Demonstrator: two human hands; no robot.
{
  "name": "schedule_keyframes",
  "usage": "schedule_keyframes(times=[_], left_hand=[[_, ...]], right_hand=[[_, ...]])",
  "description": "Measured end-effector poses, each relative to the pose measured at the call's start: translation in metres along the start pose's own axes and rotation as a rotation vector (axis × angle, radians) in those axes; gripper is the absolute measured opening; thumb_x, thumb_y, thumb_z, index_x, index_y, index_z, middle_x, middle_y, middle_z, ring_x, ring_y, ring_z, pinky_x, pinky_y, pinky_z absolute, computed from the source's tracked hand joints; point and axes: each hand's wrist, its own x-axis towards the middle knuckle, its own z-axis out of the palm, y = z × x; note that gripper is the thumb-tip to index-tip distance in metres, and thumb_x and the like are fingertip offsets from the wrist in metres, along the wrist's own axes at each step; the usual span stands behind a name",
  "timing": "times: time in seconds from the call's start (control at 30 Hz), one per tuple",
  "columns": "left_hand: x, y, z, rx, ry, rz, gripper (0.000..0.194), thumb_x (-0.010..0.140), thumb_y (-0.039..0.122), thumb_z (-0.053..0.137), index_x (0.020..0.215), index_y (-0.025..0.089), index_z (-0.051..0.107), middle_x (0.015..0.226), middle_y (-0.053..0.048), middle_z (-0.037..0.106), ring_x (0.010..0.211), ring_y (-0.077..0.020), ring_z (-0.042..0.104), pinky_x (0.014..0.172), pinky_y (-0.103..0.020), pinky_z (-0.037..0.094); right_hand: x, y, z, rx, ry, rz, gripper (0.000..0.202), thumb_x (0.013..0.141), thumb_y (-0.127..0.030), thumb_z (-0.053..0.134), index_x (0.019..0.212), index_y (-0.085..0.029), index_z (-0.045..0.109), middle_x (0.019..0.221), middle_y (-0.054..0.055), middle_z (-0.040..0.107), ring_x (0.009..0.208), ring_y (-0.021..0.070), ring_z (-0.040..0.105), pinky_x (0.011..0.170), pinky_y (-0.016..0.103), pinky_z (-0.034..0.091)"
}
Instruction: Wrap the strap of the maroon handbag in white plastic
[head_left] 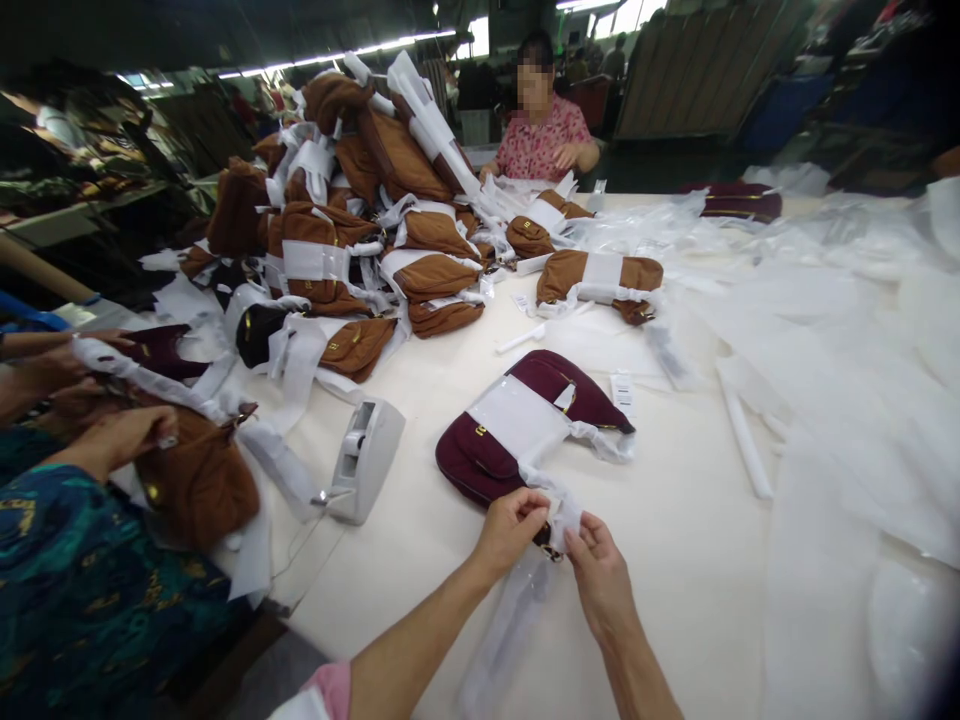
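Observation:
A maroon bag (480, 455) with a white paper band around its middle lies on the cream table (675, 560) in front of me. At its near end, my left hand (510, 530) and my right hand (596, 570) both pinch the white wrapping (562, 510) around the bag's strap hardware. A strip of clear plastic hangs below my hands.
A white tape dispenser (364, 460) stands to the left. A heap of brown wrapped bags (360, 230) fills the far left. White sheets (847, 380) cover the right side. A person's hands (112, 440) work a brown bag at left; another person (544, 130) sits across.

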Motion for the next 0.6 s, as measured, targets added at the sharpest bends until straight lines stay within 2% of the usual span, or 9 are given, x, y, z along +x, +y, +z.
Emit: schedule_keyframes(times=[0.13, 0.23, 0.33, 0.47, 0.6], left_hand=[[0.0, -0.001, 0.01, 0.039, -0.055, 0.08, 0.025, 0.07, 0.017, 0.058, 0.095, 0.015, 0.06, 0.088, -0.002, 0.058, 0.06, -0.0073, 0.049, 0.054, -0.017, 0.04], [0.0, -0.004, 0.014, 0.073, -0.032, 0.111, 0.03, 0.067, 0.015, 0.061, 0.097, 0.015, 0.061, 0.087, -0.002, 0.059, 0.059, -0.0075, 0.049, 0.054, -0.018, 0.04], [0.0, -0.007, 0.013, 0.093, -0.013, 0.095, 0.025, 0.07, 0.015, 0.059, 0.094, 0.014, 0.062, 0.081, -0.002, 0.062, 0.065, -0.0102, 0.054, 0.06, -0.019, 0.043], [-0.001, -0.008, 0.01, 0.158, -0.06, 0.099, 0.023, 0.072, 0.013, 0.055, 0.094, 0.014, 0.061, 0.076, -0.001, 0.063, 0.066, -0.0113, 0.057, 0.059, -0.019, 0.045], [-0.003, -0.011, 0.006, 0.416, -0.065, 0.315, 0.02, 0.075, 0.01, 0.05, 0.092, 0.015, 0.06, 0.079, -0.001, 0.064, 0.068, -0.011, 0.058, 0.061, -0.018, 0.046]], right_hand=[[0.001, 0.003, -0.007, 0.152, -0.055, 0.049, 0.042, 0.069, -0.038, 0.064, 0.105, -0.023, 0.047, 0.103, 0.004, 0.061, 0.094, 0.0195, 0.057, 0.084, 0.034, 0.045], [-0.001, -0.003, -0.009, 0.142, -0.084, 0.069, 0.041, 0.071, -0.038, 0.063, 0.106, -0.022, 0.049, 0.103, 0.005, 0.061, 0.095, 0.02, 0.056, 0.085, 0.036, 0.044], [0.001, -0.017, -0.015, -0.023, -0.184, 0.107, 0.04, 0.073, -0.041, 0.061, 0.106, -0.02, 0.052, 0.104, 0.005, 0.061, 0.096, 0.0198, 0.055, 0.085, 0.034, 0.043], [0.012, -0.039, -0.024, -0.283, -0.271, 0.205, 0.04, 0.071, -0.045, 0.06, 0.102, -0.019, 0.058, 0.096, 0.005, 0.063, 0.086, 0.0183, 0.057, 0.072, 0.028, 0.046], [0.026, -0.06, -0.025, -0.419, -0.418, 0.269, 0.039, 0.069, -0.043, 0.062, 0.1, -0.018, 0.059, 0.085, 0.003, 0.064, 0.082, 0.0182, 0.057, 0.068, 0.028, 0.047]])
